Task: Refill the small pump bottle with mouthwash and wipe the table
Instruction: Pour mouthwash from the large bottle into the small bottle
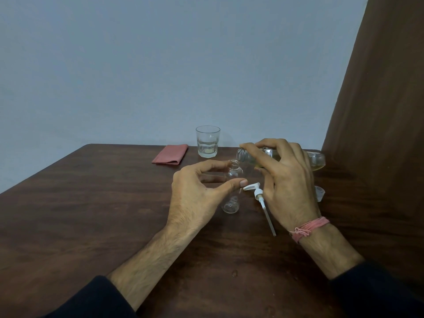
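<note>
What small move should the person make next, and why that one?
Probably tilt the big bottle a little more with the right hand, its mouth over the small bottle. That bottle looks empty, its neck is open, the left hand holds it upright, and the pump lies aside on the table.

We log both forearms bare, dark sleeves (91,299) pushed back toward the elbows, both arms reaching forward and converging. Left hand (197,193): back facing up, thumb and forefinger curved in a C round the small bottle (235,173), holding it upright. Right hand (286,180): set higher, fingers draped over the large bottle (317,160), gripping it tipped on its side. A pink thread band (309,227) circles the right wrist.
</note>
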{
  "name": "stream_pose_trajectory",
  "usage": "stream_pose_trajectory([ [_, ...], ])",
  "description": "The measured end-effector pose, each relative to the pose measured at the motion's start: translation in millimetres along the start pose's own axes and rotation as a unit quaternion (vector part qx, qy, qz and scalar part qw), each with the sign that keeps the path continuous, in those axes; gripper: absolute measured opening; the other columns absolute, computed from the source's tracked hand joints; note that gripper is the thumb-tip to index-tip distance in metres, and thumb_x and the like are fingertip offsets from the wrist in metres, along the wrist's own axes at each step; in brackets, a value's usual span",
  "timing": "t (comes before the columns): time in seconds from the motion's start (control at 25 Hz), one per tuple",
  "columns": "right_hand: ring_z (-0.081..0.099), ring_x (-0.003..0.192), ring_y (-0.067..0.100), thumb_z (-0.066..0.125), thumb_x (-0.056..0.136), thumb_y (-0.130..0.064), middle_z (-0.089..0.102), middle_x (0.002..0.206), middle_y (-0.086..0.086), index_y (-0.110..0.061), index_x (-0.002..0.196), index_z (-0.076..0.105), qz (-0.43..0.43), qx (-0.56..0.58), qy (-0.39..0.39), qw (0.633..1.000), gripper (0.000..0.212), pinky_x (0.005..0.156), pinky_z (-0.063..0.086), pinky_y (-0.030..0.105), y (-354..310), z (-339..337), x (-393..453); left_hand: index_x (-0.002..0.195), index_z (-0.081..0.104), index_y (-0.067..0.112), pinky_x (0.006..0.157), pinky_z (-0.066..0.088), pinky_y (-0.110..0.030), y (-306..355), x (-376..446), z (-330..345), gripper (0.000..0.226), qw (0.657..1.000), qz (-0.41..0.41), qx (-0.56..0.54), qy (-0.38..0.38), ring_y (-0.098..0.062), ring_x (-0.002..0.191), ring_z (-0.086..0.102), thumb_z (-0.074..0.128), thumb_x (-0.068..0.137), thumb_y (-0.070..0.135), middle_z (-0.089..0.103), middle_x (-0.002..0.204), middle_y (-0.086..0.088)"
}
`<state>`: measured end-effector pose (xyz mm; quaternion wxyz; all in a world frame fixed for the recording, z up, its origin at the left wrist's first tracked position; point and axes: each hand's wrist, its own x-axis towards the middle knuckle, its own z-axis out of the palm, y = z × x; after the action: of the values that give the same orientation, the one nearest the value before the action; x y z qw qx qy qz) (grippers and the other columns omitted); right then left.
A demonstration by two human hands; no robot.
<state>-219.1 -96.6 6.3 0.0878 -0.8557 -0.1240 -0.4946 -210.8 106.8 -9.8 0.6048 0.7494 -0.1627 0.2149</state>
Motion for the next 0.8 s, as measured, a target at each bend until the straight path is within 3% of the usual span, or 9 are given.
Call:
stream_pose_trajectory([
  [0.12, 0.053, 0.118, 0.027, 0.076, 0.073, 0.015, 0.060, 0.133, -0.001, -0.034, 0.148, 0.060, -0.007, -0.014, -0.001, 1.000, 0.091, 0.101, 0.045, 0.045, 0.7, -1.2, 1.0, 0.112, 0.091, 0.036, 0.079, 0.068, -0.017, 0.2, 0.1, -0.5, 0.047, 1.000, -0.002, 0.009, 0.002, 0.008, 0.088, 0.084, 0.108, 0.070, 0.050, 0.087, 0.095, 0.027],
  [0.44, 0.052, 0.121, 0.028, 0.077, 0.069, 0.016, 0.058, 0.134, -0.001, -0.034, 0.149, 0.057, -0.024, -0.036, -0.003, 0.999, 0.097, 0.107, 0.039, 0.042, 1.7, -2.3, 3.1, 0.112, 0.091, 0.036, 0.091, 0.072, -0.035, 2.3, 0.0, -1.5, 0.049, 1.000, -0.010, 0.018, 0.004, 0.006, 0.093, 0.085, 0.107, 0.069, 0.053, 0.088, 0.099, 0.023],
  [0.8, 0.053, 0.124, 0.033, 0.075, 0.069, 0.018, 0.062, 0.134, 0.005, -0.028, 0.148, 0.062, -0.032, -0.052, -0.007, 0.998, 0.093, 0.117, 0.038, 0.051, -0.4, -6.5, 5.6, 0.112, 0.091, 0.035, 0.092, 0.073, -0.040, 1.4, 0.4, -1.2, 0.050, 1.000, -0.015, 0.017, 0.005, 0.003, 0.094, 0.086, 0.107, 0.069, 0.053, 0.089, 0.100, 0.022],
])
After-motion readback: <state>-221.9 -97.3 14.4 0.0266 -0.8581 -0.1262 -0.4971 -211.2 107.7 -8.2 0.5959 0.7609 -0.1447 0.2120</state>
